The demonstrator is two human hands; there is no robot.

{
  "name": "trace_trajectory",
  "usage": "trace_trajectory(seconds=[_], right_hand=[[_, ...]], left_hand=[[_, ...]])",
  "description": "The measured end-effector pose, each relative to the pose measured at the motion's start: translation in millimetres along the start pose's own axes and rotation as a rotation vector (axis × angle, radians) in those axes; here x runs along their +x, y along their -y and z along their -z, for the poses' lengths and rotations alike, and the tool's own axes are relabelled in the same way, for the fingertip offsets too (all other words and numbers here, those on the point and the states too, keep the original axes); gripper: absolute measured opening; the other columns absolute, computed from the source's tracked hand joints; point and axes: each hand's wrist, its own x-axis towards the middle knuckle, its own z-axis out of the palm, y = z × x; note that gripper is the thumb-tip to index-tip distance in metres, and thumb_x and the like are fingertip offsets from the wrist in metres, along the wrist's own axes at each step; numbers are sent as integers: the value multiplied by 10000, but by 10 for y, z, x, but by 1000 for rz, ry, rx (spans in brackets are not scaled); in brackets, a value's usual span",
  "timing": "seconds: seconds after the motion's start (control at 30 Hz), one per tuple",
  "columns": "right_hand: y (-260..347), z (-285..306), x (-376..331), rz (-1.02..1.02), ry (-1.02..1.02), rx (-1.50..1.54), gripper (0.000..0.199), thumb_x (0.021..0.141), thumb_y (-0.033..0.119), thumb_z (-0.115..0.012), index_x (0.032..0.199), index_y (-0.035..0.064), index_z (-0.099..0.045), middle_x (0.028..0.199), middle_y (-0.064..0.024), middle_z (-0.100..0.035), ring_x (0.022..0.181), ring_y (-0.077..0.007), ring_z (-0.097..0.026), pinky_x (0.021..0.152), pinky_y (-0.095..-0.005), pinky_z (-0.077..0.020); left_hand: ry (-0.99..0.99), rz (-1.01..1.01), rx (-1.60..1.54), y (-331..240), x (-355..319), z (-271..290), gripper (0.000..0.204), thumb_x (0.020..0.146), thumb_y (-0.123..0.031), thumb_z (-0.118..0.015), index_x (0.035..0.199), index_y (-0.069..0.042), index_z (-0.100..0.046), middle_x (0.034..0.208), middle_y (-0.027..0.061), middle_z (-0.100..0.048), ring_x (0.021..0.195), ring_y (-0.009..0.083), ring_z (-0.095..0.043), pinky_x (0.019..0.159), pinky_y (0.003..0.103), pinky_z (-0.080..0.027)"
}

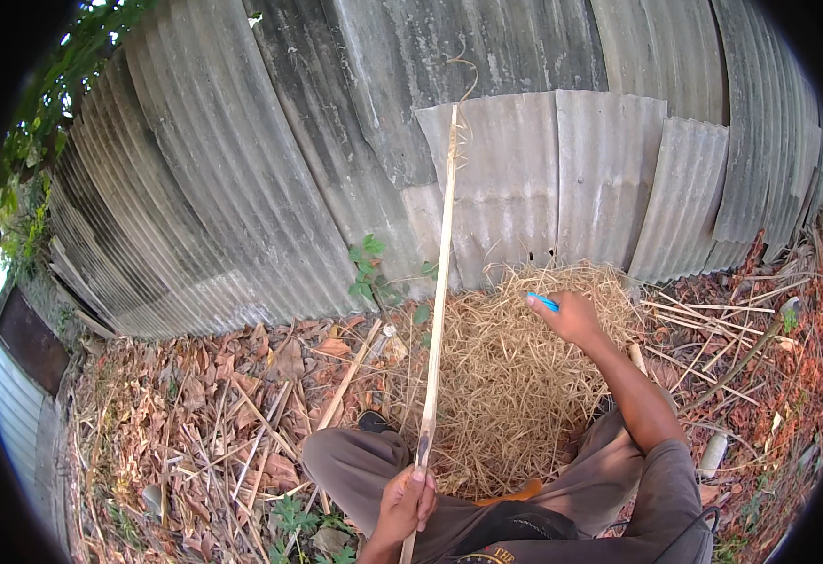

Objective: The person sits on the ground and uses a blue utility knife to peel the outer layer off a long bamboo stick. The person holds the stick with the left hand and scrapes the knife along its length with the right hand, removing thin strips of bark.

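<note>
**Seated by the fence, stick in one hand, blue tool in the other**

Nearest: left hand (406, 503) closed around the lower part of a long pale stick (439, 282), low in view above the grey-trousered knee (355, 462). Stick rises almost upright from the fist, thin frayed fibre curling off its top end against the fence.

Right arm stretched forward over the other leg. Right hand (571, 318) closed on a small blue tool (542, 301); only the blue tip shows past the fingers, kind of tool not clear. Hand is held well apart from the stick, to its right.

Beneath and beyond the right hand: heap of dry straw-coloured shavings (505, 376) between the knees and the fence. Loose split sticks (703, 310) and brown dead leaves (242, 376) on the ground either side.

Farthest: fence of grey corrugated sheets (242, 169), a small green plant (366, 268) at its foot
</note>
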Motion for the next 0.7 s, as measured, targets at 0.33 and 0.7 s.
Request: trace_trajectory(seconds=[0.33, 0.7], right_hand=[[690, -244, -567, 485, 31, 6, 776, 670, 859, -474, 597, 104, -638, 452, -91, -534, 445, -285, -580, 441, -411, -446], [566, -181, -68, 773, -410, -23, 773, 588, 891, -523, 503, 124, -558, 399, -16, -467, 340, -199, -469, 386, -352, -385]], left_hand=[[-24, 11, 140, 30, 470, -259, 301, 1035, -272, -350, 905, -33, -479, 503, -15, -385, 367, 63, -336, 340, 207, -285], [69, 107, -201, -94, 548, -441, 269, 1033, -299, -348, 921, -78, -455, 495, -25, -313, 356, 71, -279, 405, 236, -263]])
